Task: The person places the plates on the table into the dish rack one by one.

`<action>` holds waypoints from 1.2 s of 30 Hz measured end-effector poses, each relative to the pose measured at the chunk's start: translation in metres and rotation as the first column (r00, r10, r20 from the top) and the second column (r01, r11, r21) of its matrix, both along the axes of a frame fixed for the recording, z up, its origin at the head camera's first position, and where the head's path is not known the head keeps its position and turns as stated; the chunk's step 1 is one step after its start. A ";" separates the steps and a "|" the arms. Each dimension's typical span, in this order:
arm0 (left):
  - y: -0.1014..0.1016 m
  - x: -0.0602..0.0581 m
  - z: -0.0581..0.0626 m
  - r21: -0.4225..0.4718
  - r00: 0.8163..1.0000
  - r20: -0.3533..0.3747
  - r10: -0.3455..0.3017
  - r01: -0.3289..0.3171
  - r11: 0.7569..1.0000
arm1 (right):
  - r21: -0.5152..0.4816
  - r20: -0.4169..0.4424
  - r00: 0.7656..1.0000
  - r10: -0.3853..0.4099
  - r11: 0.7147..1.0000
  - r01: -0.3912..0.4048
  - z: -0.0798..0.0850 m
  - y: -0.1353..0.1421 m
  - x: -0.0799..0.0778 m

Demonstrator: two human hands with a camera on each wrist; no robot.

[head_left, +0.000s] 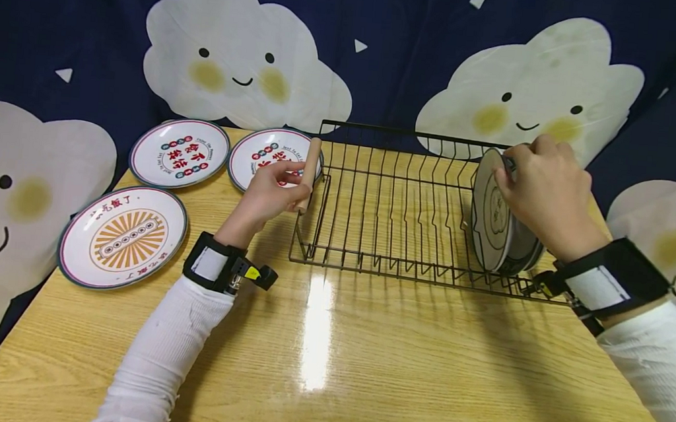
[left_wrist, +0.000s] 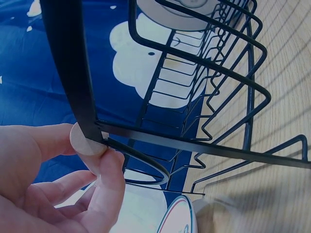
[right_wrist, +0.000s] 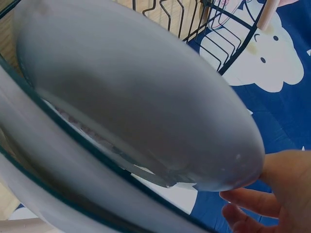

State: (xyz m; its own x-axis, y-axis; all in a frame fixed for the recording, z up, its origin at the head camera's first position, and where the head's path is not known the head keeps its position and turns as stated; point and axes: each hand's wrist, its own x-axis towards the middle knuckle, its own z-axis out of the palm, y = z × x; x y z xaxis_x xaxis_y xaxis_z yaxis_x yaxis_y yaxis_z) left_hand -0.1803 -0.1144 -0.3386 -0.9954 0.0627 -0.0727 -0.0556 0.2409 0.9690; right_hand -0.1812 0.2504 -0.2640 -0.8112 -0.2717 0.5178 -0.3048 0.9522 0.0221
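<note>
Standing on the worktop [head_left: 396,374], the wire rack [left_wrist: 65,63] bears a plate [head_left: 491,216] near its right end; my right hand [head_left: 549,181] clamps thumb and fingers on the plate's rim; my left hand [head_left: 269,192] pinches the rack's wooden handle [head_left: 312,159].

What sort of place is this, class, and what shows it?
Probably an indoor staged demonstration area: a dark-blue cloth backdrop with white smiling clouds, a rectangular black wire dish rack, and a wide black wrist strap.
</note>
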 end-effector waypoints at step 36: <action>0.002 -0.001 0.000 0.019 1.000 0.001 0.012 -0.012 1.000 | -0.196 0.154 0.982 -0.110 0.971 0.140 0.009 0.052 0.006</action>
